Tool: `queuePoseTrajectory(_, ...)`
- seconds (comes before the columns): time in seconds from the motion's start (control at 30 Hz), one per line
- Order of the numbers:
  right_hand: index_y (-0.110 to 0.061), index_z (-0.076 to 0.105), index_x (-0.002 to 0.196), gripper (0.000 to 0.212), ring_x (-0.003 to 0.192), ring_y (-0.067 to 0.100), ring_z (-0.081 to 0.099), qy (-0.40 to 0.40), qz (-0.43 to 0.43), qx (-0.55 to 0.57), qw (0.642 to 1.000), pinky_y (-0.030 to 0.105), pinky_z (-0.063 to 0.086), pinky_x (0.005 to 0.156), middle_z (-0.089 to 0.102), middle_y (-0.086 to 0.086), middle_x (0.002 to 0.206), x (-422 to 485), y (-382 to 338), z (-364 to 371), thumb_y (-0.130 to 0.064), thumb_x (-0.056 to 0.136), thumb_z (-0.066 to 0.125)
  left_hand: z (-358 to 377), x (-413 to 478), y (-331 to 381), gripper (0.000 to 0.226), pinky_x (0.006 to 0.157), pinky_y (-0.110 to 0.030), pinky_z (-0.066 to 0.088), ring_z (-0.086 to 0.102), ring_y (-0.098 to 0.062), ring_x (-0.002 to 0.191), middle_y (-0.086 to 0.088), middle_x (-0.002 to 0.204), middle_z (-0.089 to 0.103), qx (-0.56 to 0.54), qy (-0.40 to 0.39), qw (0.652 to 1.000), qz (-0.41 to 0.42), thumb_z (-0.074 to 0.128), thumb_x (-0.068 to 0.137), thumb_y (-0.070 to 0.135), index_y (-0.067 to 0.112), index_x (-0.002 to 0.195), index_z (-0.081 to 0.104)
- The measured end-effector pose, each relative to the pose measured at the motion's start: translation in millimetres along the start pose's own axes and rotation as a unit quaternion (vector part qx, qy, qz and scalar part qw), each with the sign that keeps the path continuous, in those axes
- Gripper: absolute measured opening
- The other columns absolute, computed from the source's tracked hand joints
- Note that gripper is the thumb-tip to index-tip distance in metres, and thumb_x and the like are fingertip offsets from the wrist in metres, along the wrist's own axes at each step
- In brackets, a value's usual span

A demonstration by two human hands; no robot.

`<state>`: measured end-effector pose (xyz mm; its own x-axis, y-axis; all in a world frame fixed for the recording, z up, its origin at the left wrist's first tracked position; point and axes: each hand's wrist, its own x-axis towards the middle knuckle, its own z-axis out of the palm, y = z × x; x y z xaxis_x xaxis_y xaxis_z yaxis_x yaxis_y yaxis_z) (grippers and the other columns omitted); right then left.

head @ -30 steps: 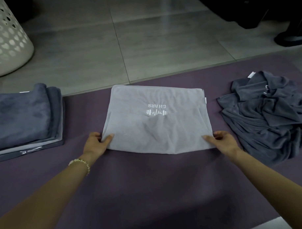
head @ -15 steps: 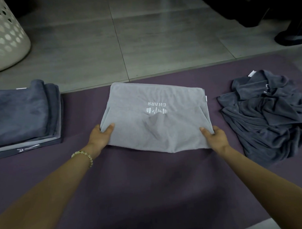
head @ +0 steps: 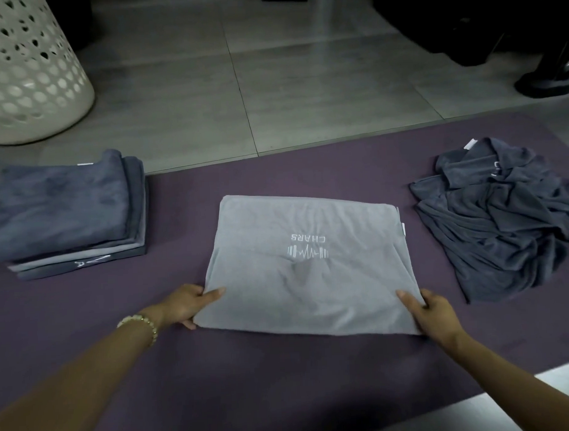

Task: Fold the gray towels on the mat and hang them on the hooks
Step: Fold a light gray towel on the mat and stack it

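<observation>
A stack of folded towels (head: 63,210) sits on the left of the mat (head: 282,376). A messy pile of dark towels (head: 502,214) on the right is not folded yet. The light gray towel (head: 307,266) lies in the middle, partly folded. No hooks show, so I think the hanging is still to do. The left hand (head: 186,304) pinches the near left corner. The right hand (head: 431,313) pinches the near right corner. A second ago the fingers lay flatter there. Now each grip holds its corner, and the near edge lifts a little.
</observation>
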<state>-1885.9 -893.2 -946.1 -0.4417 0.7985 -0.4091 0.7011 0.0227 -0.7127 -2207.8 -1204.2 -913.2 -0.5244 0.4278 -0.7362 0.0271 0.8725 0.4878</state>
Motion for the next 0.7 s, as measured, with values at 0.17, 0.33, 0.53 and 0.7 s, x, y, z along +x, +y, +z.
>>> queuePoseTrajectory(0.17,-0.011,0.052,0.106,0.037,0.085,0.02,0.048,0.088,-0.089,-0.076,0.989,0.031,0.039,0.075,0.049,0.004,0.1,8,-21,-2,-0.03,0.082,0.073,-5,12,8,0.037,0.082,-0.035,0.047,0.054,-0.021,0.09,-0.004,0.102,0.054,0.09,0.225,0.965,0.104,0.064,0.087,0.038,0.013,0.112,0.053)
queuePoseTrajectory(0.33,-0.011,0.058,0.116,0.034,0.093,0.023,0.054,0.047,-0.116,-0.105,0.987,0.031,0.043,0.08,0.053,0.005,0.106,32,-48,6,-0.026,0.087,0.067,9,25,32,0.038,0.092,-0.035,0.047,0.056,-0.024,0.104,-0.008,0.113,0.059,0.057,0.229,0.963,0.133,0.067,0.087,0.031,0.01,0.118,0.059)
queuePoseTrajectory(0.53,-0.008,0.05,0.072,0.027,0.071,0.019,0.046,0.054,-0.048,-0.03,0.997,0.029,0.037,0.061,0.048,0.004,0.068,52,-58,15,-0.023,0.087,0.066,12,34,38,0.02,0.075,-0.025,0.039,0.052,-0.02,0.085,-0.002,0.085,0.055,-0.065,0.233,0.966,0.087,0.067,0.088,0.025,0.008,0.094,0.061)
queuePoseTrajectory(0.7,-0.012,0.058,0.066,0.028,0.063,0.01,0.046,0.036,-0.067,0.082,0.994,0.011,0.041,0.054,0.053,-0.004,0.063,49,-61,10,-0.024,0.09,0.064,18,31,43,0.022,0.078,-0.026,0.048,0.056,-0.02,0.079,-0.01,0.085,0.061,-0.137,0.27,0.934,0.189,0.059,0.093,0.022,0.002,0.085,0.066)
